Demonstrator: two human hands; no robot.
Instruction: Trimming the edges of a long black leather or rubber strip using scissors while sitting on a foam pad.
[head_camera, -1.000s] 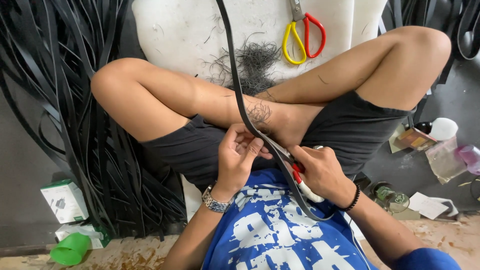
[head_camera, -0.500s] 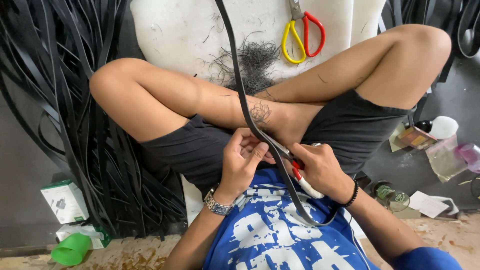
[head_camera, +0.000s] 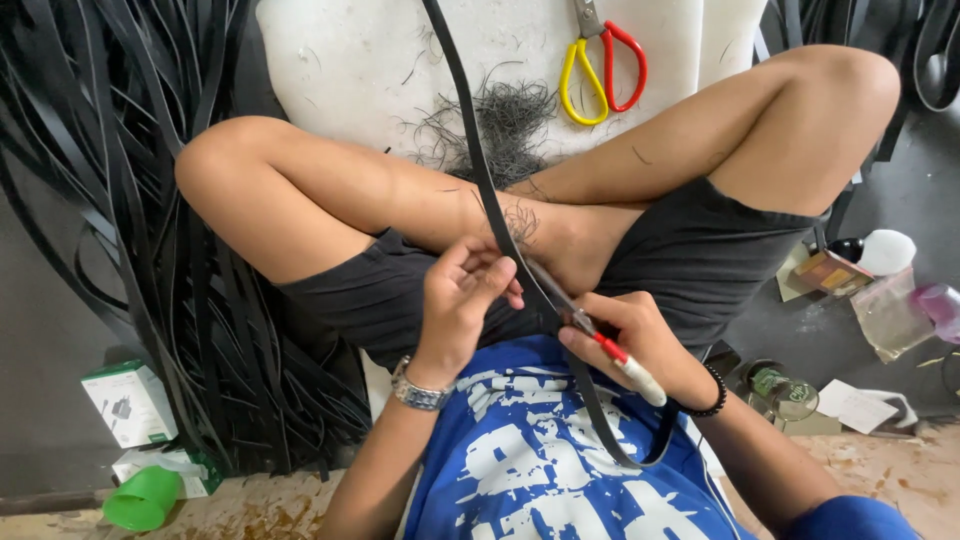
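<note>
Hands meet low in the middle of the view, above the crossed legs of a seated person. One long black strip (head_camera: 480, 170) runs from the top edge of the picture down between them, leaning a little to the right as it descends, then curls in a loop over the blue shirt (head_camera: 540, 470). So its long axis goes almost straight away from the person, and both hands sit on it at the near end.

The left hand (head_camera: 462, 300) is closed in a pinch – its fingertips press on the strip from the left side, just above the tool. The right hand (head_camera: 635, 335) is closed around a small cutting tool (head_camera: 600, 345) with a red and white handle; the metal tip points up and to the left and touches the strip just below the left fingers. I cannot tell if the tip is cutting into the edge or only lying on it. The two hands are very near each other, the left one slightly higher along the strip.

Counted: one strip in the hands, one small tool, one pair of scissors (head_camera: 600, 60) with one yellow and one red ring, lying well apart on the white board (head_camera: 340, 70) beyond the knees. Beside the scissors lies one heap of thin black shavings (head_camera: 505, 120). Many more black strips (head_camera: 170, 250) hang at the left – too many to count.
</note>
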